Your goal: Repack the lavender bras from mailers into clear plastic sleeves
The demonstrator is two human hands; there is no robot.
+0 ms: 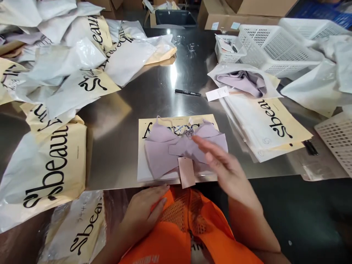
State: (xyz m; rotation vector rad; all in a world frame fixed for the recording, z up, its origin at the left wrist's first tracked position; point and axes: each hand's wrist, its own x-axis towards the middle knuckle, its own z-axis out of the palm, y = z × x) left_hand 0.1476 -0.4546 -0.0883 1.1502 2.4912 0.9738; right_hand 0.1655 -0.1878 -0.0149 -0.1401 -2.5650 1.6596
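A lilac bra lies spread on a printed packing bag at the front of the metal table. Its thin straps are bunched near the middle, and a pale pink tag hangs from its lower edge over the table's edge. Over the right side of the bra is my right hand, its fingers stretched out and holding nothing; whether the fingertips touch the fabric I cannot tell. My left hand rests flat at the table's front edge against the orange vest, fingers extended, with nothing in it.
Filled printed bags pile up on the left. A black marker lies mid-table. On the right, an opened bag with lilac fabric tops a stack of bags. White plastic baskets stand behind it, before cardboard boxes.
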